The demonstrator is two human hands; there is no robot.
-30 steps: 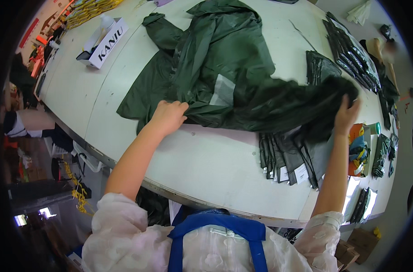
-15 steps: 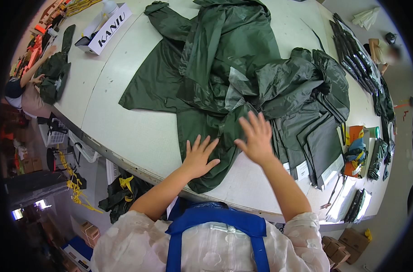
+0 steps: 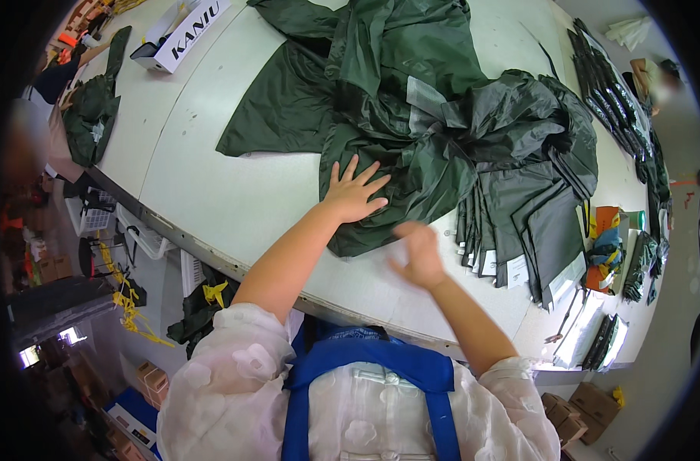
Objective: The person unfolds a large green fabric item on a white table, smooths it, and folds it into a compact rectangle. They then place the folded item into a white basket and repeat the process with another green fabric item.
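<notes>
A dark green garment of thin, shiny fabric (image 3: 288, 107) lies crumpled across the white table, a pale patch showing near its middle. My left hand (image 3: 354, 192) rests on its near part with the fingers spread. Just off the cloth's near edge is my right hand (image 3: 421, 253), blurred by motion. Its thumb stands apart from the fingers and nothing shows between them. To the right, a fanned stack of folded dark green pieces (image 3: 511, 215) with white labels lies partly under the bunched fabric.
A white box (image 3: 165, 58) with items in it stands on the table (image 3: 189, 184) at the far left. Packed dark bundles (image 3: 607, 96) line the right side, near an orange box (image 3: 602, 269) holding cloth. At far left, another person handles green fabric (image 3: 91, 123).
My left hand has moved forward, and the garment's near edge has shifted away from the table's front edge. My right hand has come back toward me, off the cloth.
</notes>
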